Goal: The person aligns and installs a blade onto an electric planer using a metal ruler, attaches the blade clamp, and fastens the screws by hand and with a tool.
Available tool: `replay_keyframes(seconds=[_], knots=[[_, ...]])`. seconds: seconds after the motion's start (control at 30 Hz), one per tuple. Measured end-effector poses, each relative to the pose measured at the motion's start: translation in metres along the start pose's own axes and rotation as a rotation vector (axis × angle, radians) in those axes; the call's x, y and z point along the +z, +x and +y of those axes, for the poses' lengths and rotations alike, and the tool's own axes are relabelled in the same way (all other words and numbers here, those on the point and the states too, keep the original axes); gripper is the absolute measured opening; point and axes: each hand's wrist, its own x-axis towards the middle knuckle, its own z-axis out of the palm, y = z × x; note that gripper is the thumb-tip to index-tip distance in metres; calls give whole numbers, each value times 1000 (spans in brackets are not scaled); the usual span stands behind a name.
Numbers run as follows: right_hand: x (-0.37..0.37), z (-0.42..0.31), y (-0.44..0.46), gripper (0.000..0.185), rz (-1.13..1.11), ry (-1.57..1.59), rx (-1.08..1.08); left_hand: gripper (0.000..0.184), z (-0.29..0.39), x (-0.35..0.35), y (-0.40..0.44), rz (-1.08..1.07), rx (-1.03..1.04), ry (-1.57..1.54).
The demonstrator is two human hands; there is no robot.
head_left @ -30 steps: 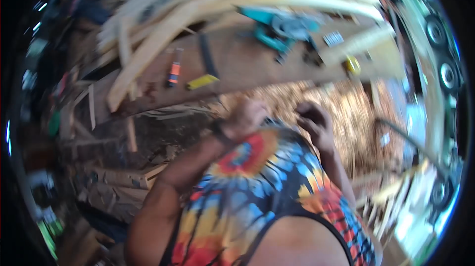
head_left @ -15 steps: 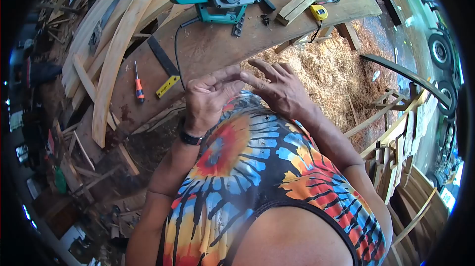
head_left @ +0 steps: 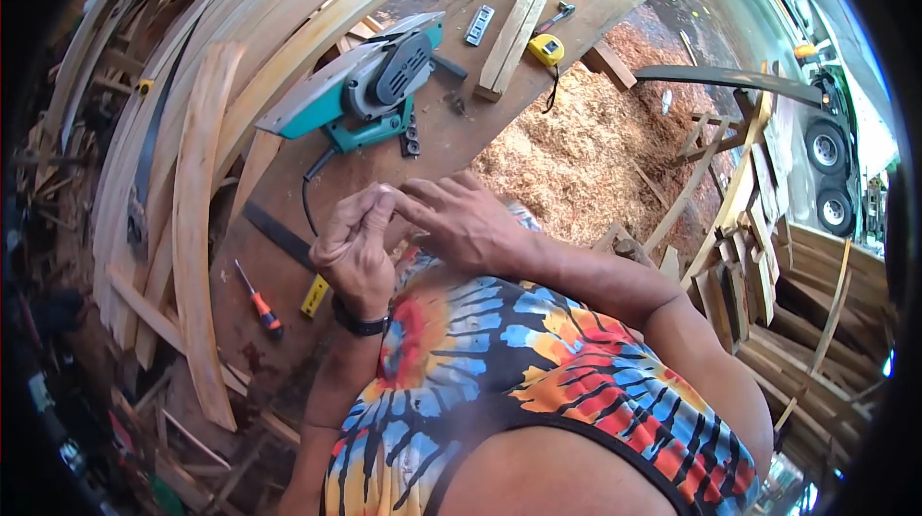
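Note:
In front of my chest my two hands meet. My left hand, with a dark band on its wrist, is closed, thumb and fingers pressed together. My right hand reaches across with curled fingers, its fingertips against the left fingers. Anything pinched between them is too small or hidden to make out. Beyond the hands, a teal belt sander rests on the wooden workbench, its cord trailing toward my left hand. Near that hand are a try square with a yellow handle and an orange-handled screwdriver.
A yellow tape measure, a hammer and a wooden beam lie on the bench's far part. Long boards are stacked at left. Wood shavings cover the ground beyond, with scrap wood at right.
The view has turned, so bench and tools appear shifted left and down. My right fingers, more spread before, are now curled closer together against the left hand.

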Motion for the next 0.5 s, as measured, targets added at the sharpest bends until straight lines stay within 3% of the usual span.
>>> replay_keyframes(seconds=[0.17,0.27,0.3,0.4,0.5], knots=[[9,-11,18,96,-18,181,83,18,-14,-11,24,-85,-73,12],[-8,-10,28,97,-80,237,243,20,-13,-19,25,-208,-79,-16],[-18,-7,31,85,-19,267,278,17,-18,-23,27,-236,38,5],[-31,24,36,70,137,206,238,8,-21,-42,33,-185,-47,17],[-55,51,40,41,269,103,354,29,-28,-70,51,-104,-126,-132]])
